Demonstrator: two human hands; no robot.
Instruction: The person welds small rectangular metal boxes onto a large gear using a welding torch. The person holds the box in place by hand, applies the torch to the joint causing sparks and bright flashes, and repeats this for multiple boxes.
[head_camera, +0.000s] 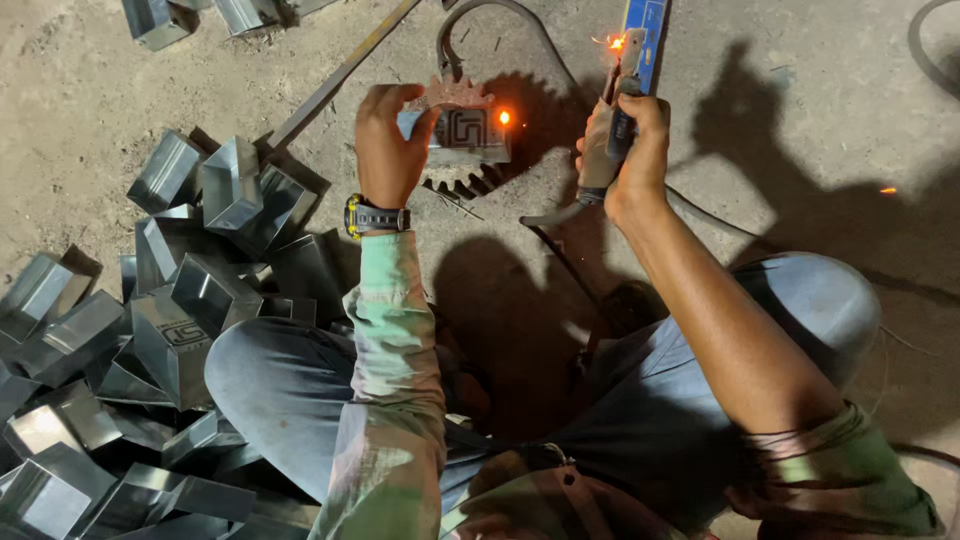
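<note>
A person sits on a sandy concrete floor (820, 110), knees apart, seen from above by a head-worn camera. The left hand (388, 140), a dark wristwatch (377, 216) with a yellow rim on its wrist, closes thumb and fingers over the near left corner of a small folded sheet-metal box (468, 135), holding it down on a toothed gear wheel (462, 182) that lies flat on the floor between the knees. A spot of orange glow (503, 117) shows on the box's right side. The right hand (630, 150) is wrapped tight around the handle of a welding electrode holder (618, 120), lifted just right of the box; small sparks (614, 42) burn at its upper tip, in front of a blue tool (646, 35) lying at the top edge of the view. A dark cable (560, 250) trails from the holder back toward the person's lap. Along the left side of the floor lies a heap of matching shiny sheet-metal boxes (150, 330), open-sided and tumbled over each other, touching the left knee. A long flat metal bar (335, 78) lies slantwise beyond the heap.
</note>
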